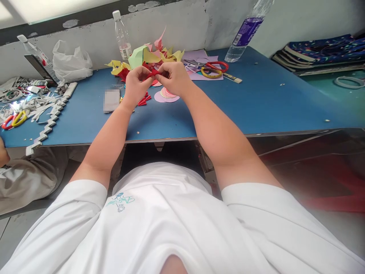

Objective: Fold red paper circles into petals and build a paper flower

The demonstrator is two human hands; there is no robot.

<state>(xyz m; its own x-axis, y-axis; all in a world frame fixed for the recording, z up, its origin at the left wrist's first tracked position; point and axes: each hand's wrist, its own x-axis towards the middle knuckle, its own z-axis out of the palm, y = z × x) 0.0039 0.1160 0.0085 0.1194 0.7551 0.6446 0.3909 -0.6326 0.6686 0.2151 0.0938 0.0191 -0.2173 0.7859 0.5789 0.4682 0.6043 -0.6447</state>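
We held a small red paper piece (153,72) between both hands above the blue table (256,102). The left hand (136,83) and right hand (173,78) met fingertip to fingertip, each pinching one end, so the paper sat mostly hidden between thumbs and forefingers. Pink paper circles (167,95) lay just beneath, and scissors (212,68) rested to our right, beside a heap of coloured scraps (154,55).

Scissors (212,68) right of right hand (172,78); paper pile (148,57), bottle (122,36) behind.

Head-worn view, downward over blue table (256,102).
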